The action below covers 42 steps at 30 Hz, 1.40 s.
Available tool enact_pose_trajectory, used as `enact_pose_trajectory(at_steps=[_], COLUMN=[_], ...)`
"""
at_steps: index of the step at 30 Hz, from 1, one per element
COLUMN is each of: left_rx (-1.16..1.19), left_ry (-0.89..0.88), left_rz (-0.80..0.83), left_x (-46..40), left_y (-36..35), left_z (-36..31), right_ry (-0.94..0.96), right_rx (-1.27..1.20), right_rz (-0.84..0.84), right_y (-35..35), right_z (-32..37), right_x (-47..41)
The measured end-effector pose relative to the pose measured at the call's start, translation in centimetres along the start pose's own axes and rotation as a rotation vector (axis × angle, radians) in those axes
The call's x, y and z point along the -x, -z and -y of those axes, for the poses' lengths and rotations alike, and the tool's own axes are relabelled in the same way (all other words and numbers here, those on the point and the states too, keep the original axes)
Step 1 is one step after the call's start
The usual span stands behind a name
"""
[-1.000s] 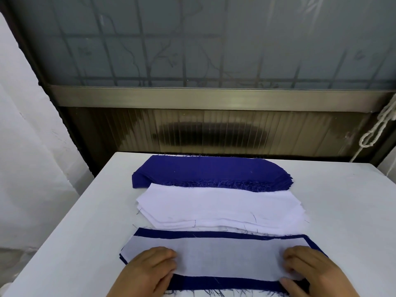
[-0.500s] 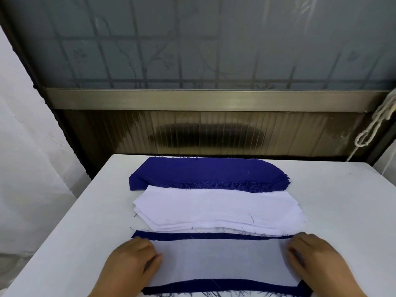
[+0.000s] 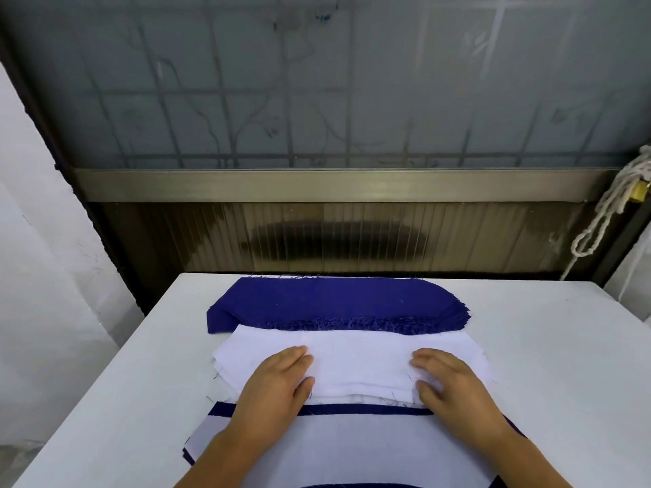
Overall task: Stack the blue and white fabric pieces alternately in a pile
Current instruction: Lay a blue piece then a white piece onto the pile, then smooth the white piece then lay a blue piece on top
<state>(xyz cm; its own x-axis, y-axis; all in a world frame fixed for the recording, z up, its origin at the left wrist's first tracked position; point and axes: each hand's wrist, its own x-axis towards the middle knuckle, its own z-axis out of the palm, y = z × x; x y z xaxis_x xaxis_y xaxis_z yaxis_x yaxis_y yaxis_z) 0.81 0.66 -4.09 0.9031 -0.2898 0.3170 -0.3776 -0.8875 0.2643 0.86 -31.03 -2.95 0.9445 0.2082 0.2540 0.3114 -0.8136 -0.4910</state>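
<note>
From my head camera I see three groups of cloth on the white table [image 3: 549,364], one behind the other. Farthest from me lies the blue stack [image 3: 331,304], a deep blue woven fabric with a rounded right end, many thin layers showing there, and a frayed, thready near edge. Just in front, covering that frayed edge a little, lies the white stack [image 3: 359,361], thin smooth pieces in a long shape with slanted ends; the layers are not fully even, so their edges show like steps on the left side. Nearest to me is the pile [image 3: 355,449] I am building: a white piece is on top, and blue borders show along its far edge and at its left corner. My left hand [image 3: 278,385] rests flat on the left part of the white stack, fingers straight and together, thumb spread along the near edge; it grips nothing. My right hand [image 3: 447,385] lies on the right part of the same stack, fingers almost straight, only pressing on the cloth. Behind the table is a frosted window [image 3: 324,82] with a metal frame, and a white rope [image 3: 606,213] hangs at the right.
</note>
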Motion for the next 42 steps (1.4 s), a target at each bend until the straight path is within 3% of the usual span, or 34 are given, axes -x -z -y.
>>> enact_pose_trajectory(at_steps=[6,11,20,29,36,42], left_rx=[-0.011,-0.038,-0.022,0.175,0.162,0.121], left_ry=[-0.11,-0.146,-0.171,0.043,0.192,0.282], left_rz=[-0.178,-0.236,-0.296,0.002,0.219,0.297], left_x=[0.1,0.2,0.2,-0.5,-3.1,-4.0], left_y=[0.0,0.0,0.3,2.1,3.2,3.6], left_z=[0.0,-0.2,-0.1,-0.1,0.1,0.2], right_ry=[0.137,0.198,0.104,-0.053,-0.122,-0.178], right_rx=[0.109,0.169,0.032,-0.267,-0.276,-0.241], right_rz=[-0.162,-0.234,-0.232,-0.083,0.021,0.105], right_y=[-0.4,-0.8,-0.7,0.2,0.9,1.9], right_z=[-0.4,-0.7,-0.5,-0.4,-0.6,-0.3], right_x=[0.2,0.3,-0.1,-0.1,-1.0,-2.0])
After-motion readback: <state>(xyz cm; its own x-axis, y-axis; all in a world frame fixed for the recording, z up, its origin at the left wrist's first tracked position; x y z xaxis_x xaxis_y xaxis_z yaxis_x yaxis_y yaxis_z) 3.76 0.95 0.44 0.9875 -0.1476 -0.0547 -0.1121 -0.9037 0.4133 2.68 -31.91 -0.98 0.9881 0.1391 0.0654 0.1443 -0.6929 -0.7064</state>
